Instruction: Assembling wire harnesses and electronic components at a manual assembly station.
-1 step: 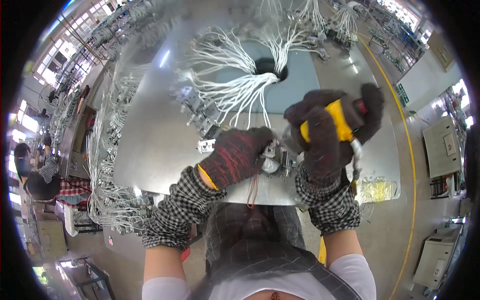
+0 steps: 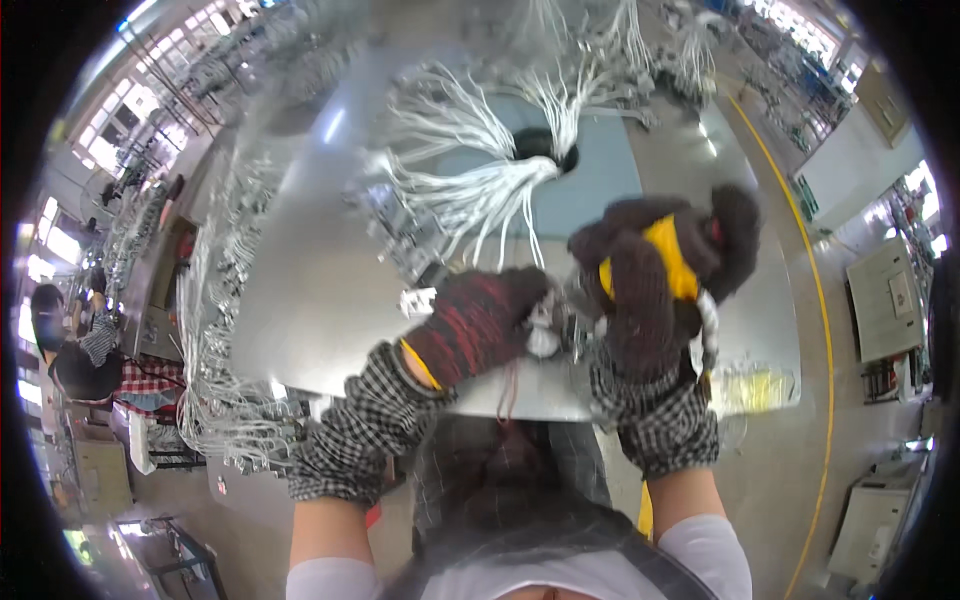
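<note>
My left hand (image 2: 485, 318), in a dark red-and-black knit glove, is closed on a small metal fitting (image 2: 543, 340) near the table's front edge; its fingers hide much of the part. My right hand (image 2: 640, 290), in a dark glove, is wrapped round a yellow-and-black power screwdriver (image 2: 672, 255). The tool's front end points toward the fitting, but blur hides whether they touch. A pale hose (image 2: 708, 335) hangs from the tool. A thin reddish cord (image 2: 508, 388) dangles over the edge below the left hand. Beside that hand lies a white block-like part (image 2: 417, 301).
The metal table (image 2: 300, 320) bears several metal fittings (image 2: 400, 230) with white cables (image 2: 490, 190) running to a dark round hole (image 2: 530, 143). A clear tray (image 2: 755, 388) with yellow contents sits at the right corner. Hanging cable bundles (image 2: 215, 400) line the left side, where another person (image 2: 95, 365) works.
The view has shifted slightly, so the table sits a little lower. My right hand and the screwdriver have dipped slightly; both hands keep their hold.
</note>
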